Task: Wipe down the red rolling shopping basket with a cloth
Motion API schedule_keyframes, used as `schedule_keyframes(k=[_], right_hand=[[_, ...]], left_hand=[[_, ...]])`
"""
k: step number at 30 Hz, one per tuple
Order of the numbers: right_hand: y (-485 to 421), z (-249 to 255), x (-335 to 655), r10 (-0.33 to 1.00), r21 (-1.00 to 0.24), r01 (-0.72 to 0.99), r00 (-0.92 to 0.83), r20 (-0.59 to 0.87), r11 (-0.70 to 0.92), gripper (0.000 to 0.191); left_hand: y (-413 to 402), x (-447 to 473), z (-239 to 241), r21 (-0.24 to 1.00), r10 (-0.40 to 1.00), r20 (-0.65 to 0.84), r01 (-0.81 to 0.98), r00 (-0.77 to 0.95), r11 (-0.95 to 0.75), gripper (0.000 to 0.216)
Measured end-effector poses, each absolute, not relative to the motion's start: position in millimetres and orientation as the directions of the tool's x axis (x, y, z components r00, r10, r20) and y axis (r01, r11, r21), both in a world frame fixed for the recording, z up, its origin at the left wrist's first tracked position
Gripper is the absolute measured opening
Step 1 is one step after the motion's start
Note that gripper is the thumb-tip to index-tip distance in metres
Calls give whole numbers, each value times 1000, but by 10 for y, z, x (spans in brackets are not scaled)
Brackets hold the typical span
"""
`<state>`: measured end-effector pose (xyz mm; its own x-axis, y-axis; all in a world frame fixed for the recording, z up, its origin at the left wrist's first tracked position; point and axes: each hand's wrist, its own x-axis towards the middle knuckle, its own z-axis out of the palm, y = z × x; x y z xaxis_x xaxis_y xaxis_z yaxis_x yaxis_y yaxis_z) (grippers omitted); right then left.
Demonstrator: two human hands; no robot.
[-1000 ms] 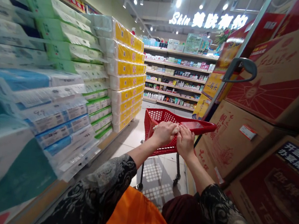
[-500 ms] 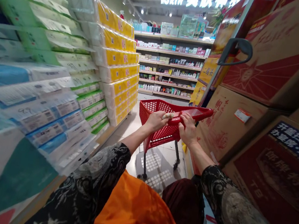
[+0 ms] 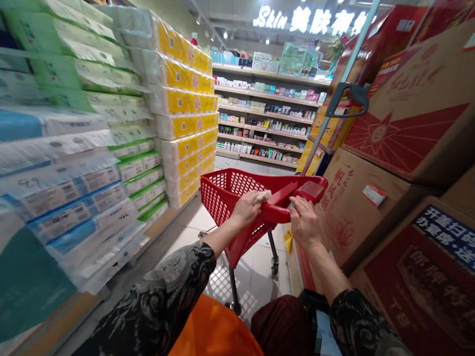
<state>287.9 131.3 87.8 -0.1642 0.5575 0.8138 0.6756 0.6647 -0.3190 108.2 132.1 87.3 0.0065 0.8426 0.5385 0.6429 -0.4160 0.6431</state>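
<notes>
A red plastic shopping cart (image 3: 223, 196) stands in the aisle in front of me, turned at an angle with its basket toward the left. My left hand (image 3: 250, 207) is closed at the near end of the cart, by its handle bar. A small pale scrap, perhaps cloth, shows at those fingertips. My right hand (image 3: 303, 219) has its fingers curled over the right part of the same handle (image 3: 275, 213). Both thumbs are largely hidden. I see nothing inside the visible part of the basket.
Stacked tissue packs (image 3: 185, 107) line the left side. Large cartons (image 3: 403, 118) rise on the right, with a metal pole and grey grip (image 3: 348, 102) before them. Shelves of small goods (image 3: 268, 112) stand at the far end. Tiled floor (image 3: 261, 263) lies under the cart.
The cart has swung slightly left and sits a little nearer, its handle end turned. Both hands have stayed on it. The grey grip on the pole has shifted left and lower in view.
</notes>
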Motion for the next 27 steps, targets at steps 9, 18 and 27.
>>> schedule_keyframes(k=[9, 18, 27], right_hand=[[1374, 834, 3189, 590, -458, 606, -23, 807, 650, 44], [1340, 937, 3323, 620, -504, 565, -17, 785, 653, 45], [1244, 1026, 3117, 518, -254, 759, -126, 846, 599, 44]], left_hand=[[1223, 1454, 910, 509, 754, 621, 621, 215, -596, 31], [1090, 1775, 963, 428, 671, 688, 593, 277, -683, 36], [1263, 1129, 711, 659, 862, 506, 640, 13, -396, 29]])
